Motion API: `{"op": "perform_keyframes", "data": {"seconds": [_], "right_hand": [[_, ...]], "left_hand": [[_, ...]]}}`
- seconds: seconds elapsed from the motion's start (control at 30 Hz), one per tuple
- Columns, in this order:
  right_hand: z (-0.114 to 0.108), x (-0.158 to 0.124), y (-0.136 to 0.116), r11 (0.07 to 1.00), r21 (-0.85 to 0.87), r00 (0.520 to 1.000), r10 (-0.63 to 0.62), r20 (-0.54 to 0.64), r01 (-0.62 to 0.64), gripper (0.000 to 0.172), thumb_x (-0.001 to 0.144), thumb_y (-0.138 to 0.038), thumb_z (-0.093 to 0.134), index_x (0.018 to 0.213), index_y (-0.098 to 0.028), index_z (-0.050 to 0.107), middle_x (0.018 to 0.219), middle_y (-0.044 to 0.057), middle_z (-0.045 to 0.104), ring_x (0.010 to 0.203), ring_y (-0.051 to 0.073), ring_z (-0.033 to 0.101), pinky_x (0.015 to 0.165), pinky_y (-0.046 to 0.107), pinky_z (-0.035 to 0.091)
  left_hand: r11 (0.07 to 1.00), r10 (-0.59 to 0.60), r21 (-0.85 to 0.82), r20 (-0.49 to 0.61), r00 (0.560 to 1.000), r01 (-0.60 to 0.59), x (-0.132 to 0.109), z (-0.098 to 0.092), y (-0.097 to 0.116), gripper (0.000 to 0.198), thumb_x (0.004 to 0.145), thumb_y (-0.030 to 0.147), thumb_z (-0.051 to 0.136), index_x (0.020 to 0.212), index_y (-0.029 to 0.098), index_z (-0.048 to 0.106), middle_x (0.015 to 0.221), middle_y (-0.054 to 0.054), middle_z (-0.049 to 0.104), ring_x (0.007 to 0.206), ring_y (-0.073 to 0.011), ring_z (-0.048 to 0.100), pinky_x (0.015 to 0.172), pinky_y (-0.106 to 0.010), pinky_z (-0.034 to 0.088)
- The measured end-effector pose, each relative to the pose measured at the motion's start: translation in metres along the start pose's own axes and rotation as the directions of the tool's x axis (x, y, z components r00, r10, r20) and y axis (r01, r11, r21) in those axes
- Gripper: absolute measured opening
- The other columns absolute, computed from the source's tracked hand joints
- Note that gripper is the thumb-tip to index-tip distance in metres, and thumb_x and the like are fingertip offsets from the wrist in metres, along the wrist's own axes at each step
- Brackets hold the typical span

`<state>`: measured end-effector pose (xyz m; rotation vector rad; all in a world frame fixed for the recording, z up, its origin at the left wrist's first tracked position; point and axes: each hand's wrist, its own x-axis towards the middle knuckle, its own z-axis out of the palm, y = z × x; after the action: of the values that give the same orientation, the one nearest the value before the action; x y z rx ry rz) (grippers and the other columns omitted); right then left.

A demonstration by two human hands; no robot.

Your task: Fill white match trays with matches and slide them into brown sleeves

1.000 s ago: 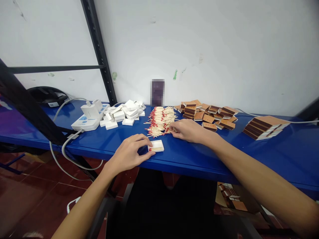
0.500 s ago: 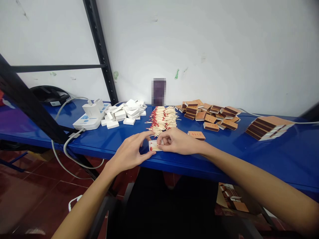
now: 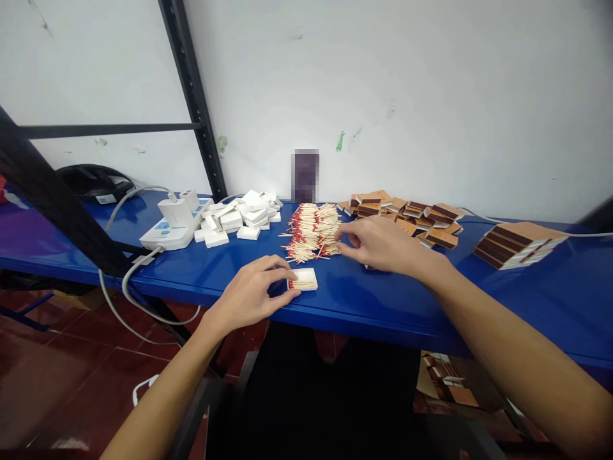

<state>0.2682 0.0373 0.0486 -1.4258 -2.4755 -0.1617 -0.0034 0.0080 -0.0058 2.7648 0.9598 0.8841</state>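
Near the front edge of the blue table lies a white matchbox tray [image 3: 309,275], with a few red-headed matches [image 3: 301,284] along its near side. My left hand [image 3: 258,287] grips the tray's left end between thumb and fingers. Behind the tray is a heap of loose matches [image 3: 313,230], their red heads mostly to the left. At the heap's right edge hovers my right hand [image 3: 378,243], its thumb and forefinger slightly apart with no match visible between them. It mostly covers a matchbox beneath it.
White empty trays [image 3: 244,217] are piled left of the matches. Brown matchboxes [image 3: 407,214] lie heaped at the back right, and a neat matchbox stack [image 3: 517,243] stands farther right. A power strip [image 3: 175,233] with cables sits by the black shelf post [image 3: 191,83].
My right hand has left the tray and moved right and away from me to the match heap. The matches in the tray now show. My left hand stays at the tray.
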Motion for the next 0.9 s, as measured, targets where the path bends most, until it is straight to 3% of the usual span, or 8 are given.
{"op": "perform_keyframes", "data": {"seconds": [0.17,0.37,0.53,0.9], "right_hand": [[0.003,0.000,0.018,0.993,-0.122,0.989,0.024,0.149,-0.006,0.019,0.083,-0.031,0.057,0.093,-0.021,0.070,0.085,0.006,0.069,0.069,0.018,0.057,0.057,0.028,0.029],[0.014,0.005,0.010,0.992,-0.127,0.985,0.002,0.172,0.020,0.021,0.089,-0.030,0.054,0.103,-0.022,0.068,0.097,0.007,0.071,0.084,0.021,0.062,0.060,0.028,0.031],[0.017,0.007,0.012,0.997,-0.074,0.980,-0.007,0.200,0.022,0.018,0.090,-0.028,0.052,0.092,-0.021,0.068,0.088,0.006,0.070,0.075,0.018,0.059,0.059,0.027,0.030],[0.006,0.001,0.008,0.975,0.223,0.944,-0.093,0.317,0.021,0.012,0.079,-0.028,0.059,0.078,-0.019,0.066,0.075,0.003,0.064,0.064,0.015,0.053,0.058,0.027,0.034]], "left_hand": [[1.000,0.001,-0.006,0.030,1.000,-0.001,0.001,-0.001,0.001,0.021,0.094,0.037,0.058,0.098,0.020,0.069,0.103,-0.005,0.066,0.092,-0.0193,0.061,0.083,-0.034,0.050],[1.000,0.000,-0.013,0.027,1.000,0.000,0.002,-0.001,0.002,0.021,0.093,0.039,0.059,0.098,0.020,0.068,0.100,-0.005,0.068,0.091,-0.0198,0.061,0.082,-0.034,0.049],[1.000,-0.005,-0.010,0.017,1.000,0.006,0.001,0.000,0.001,0.022,0.092,0.039,0.060,0.098,0.020,0.068,0.099,-0.004,0.068,0.091,-0.0197,0.061,0.082,-0.034,0.049],[1.000,0.001,-0.003,0.008,1.000,-0.001,0.001,0.000,0.001,0.022,0.092,0.039,0.060,0.097,0.020,0.068,0.098,-0.005,0.069,0.090,-0.0202,0.062,0.083,-0.036,0.050]]}}
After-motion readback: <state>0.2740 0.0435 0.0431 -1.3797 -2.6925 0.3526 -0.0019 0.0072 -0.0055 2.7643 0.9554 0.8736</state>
